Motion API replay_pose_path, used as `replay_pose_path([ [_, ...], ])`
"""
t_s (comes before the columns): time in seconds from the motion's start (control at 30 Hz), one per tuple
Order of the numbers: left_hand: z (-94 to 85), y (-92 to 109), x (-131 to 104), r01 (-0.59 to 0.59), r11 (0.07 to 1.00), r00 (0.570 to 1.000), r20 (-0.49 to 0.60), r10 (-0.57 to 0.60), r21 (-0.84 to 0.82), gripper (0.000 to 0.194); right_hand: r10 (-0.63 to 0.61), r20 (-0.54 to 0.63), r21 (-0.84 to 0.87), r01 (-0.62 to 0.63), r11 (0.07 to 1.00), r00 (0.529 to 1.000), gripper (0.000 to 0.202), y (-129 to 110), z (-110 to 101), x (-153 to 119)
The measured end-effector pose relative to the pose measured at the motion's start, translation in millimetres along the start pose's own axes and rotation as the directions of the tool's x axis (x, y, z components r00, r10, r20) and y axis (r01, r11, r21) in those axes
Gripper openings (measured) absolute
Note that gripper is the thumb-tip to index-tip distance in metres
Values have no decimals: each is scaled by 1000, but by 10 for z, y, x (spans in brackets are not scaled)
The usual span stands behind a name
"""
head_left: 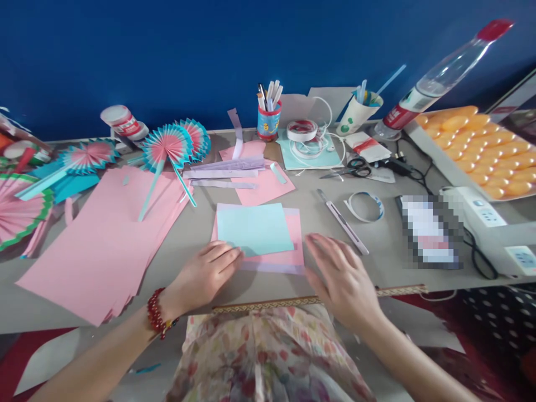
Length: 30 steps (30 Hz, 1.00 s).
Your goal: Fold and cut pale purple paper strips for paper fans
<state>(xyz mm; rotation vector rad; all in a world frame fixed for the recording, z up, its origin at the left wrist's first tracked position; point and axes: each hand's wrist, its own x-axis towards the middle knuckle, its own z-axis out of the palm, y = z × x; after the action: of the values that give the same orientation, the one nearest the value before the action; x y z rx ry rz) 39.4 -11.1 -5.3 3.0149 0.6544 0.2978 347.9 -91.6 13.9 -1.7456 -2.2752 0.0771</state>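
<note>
A light blue sheet (pixel 255 228) lies on top of a pink sheet (pixel 295 237), with a lilac sheet (pixel 276 268) showing beneath, at the middle of the desk near its front edge. My left hand (pixel 207 273) rests palm down on the lower left corner of this stack, its fingers lightly bent over the blue sheet's edge. At the right side of the stack, my right hand (pixel 341 276) lies with its fingers spread beside the pink sheet and holds nothing. A craft knife (pixel 342 222) is just beyond its fingertips.
Pink sheets (pixel 109 234) and paper fans (pixel 166 146) lie at left. Behind are lilac strips (pixel 230 167), a pen cup (pixel 268 120), and scissors (pixel 355 167). A tape ring (pixel 364 206), phone (pixel 429 230), power strip (pixel 481 223), bottle (pixel 422 97) and orange-topped tray (pixel 481 148) stand right.
</note>
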Motion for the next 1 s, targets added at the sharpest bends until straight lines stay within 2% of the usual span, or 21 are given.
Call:
replay_pose_path([
  [0.07, -9, 12, 18, 4, 1000, 1000, 10, -4, 4, 30, -114, 43, 58, 112, 992, 993, 52, -128, 67, 96],
  [0.13, -24, 46, 44, 22, 1000, 999, 29, -22, 11, 32, -174, 61, 74, 170, 983, 983, 53, -229, 159, 166],
  [0.2, -37, 107, 92, 49, 998, 997, 51, -51, 31, 44, -191, 61, 70, 186, 980, 980, 54, -276, 241, 196],
  [0.3, -32, 214, 200, 117, 989, 989, 81, -124, 87, 71, -205, 51, 54, 203, 978, 977, 52, -267, 305, 195],
  [0.4, -12, 288, 252, 194, 973, 975, 89, -206, 125, 78, -202, 15, 43, 201, 979, 979, 51, -244, 320, 186],
  [0.47, -15, 309, 192, 228, 965, 967, 89, -240, 126, 72, -198, -2, 40, 198, 979, 980, 51, -239, 324, 182],
  [0.57, -57, 304, -26, 291, 947, 950, 72, -303, 135, 64, -201, -2, 34, 201, 979, 980, 50, -233, 331, 181],
  [0.73, -119, 317, -350, 356, 913, 919, 103, -380, 200, 71, -200, 43, 19, 200, 980, 979, 54, -197, 344, 188],
  [0.83, -102, 346, -392, 372, 908, 911, 110, -397, 191, 74, -231, 78, 6, 231, 973, 970, 57, -116, 351, 152],
  [1.0, -79, 339, -397, 364, 920, 921, 94, -379, 145, 76, -214, 26, -74, 215, 974, 977, 60, 206, 264, -15],
])
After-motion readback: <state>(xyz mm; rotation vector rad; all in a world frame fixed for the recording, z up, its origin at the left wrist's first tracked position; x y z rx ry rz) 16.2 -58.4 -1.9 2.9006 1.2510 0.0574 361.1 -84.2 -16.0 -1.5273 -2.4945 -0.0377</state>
